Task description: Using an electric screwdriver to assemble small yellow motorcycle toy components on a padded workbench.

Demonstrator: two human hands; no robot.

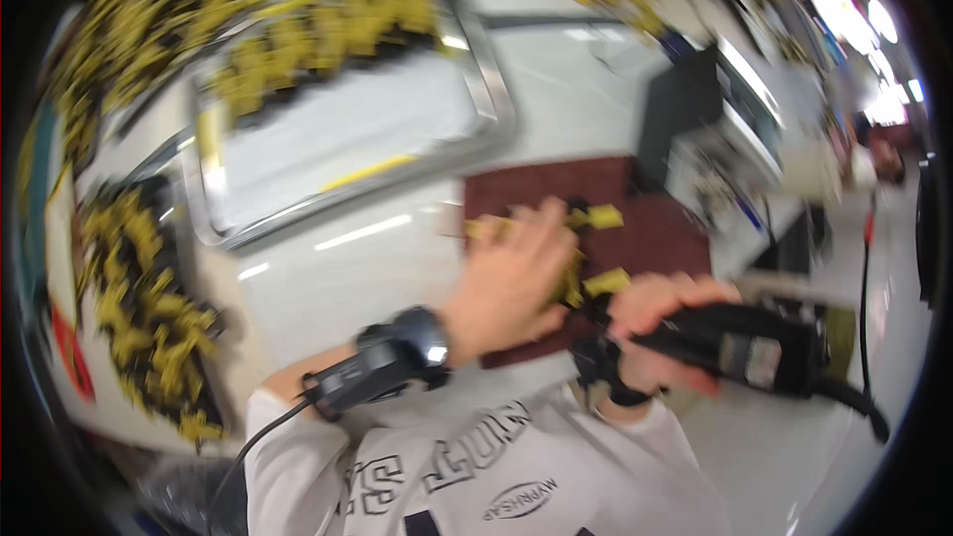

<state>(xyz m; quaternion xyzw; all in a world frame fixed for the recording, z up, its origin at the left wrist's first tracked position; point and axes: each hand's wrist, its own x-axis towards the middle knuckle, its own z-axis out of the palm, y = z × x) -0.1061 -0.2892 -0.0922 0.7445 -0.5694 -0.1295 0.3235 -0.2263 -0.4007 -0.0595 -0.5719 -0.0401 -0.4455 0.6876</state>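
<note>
My left hand (516,273) lies over small black-and-yellow pieces (599,216) on a dark red mat (556,179). Its fingers look stretched out; whether they pinch a piece is hidden beneath them. At the mat's lower right, my right hand (655,323) is wrapped round a black corded hand tool (735,337), whose cord leaves at the right. The tool's working end and exact kind are hard to make out through the blur. Another yellow-tabbed piece (606,283) lies between the two hands. Both wrists carry black strapped devices.
A metal-rimmed tray (496,104) at the far left bears a row of yellow-and-black pieces. More heaps of such pieces (149,308) lie left and far back. Beyond the mat's right side stand a dark grey panel (680,104) and a bin of small metal parts (710,189).
</note>
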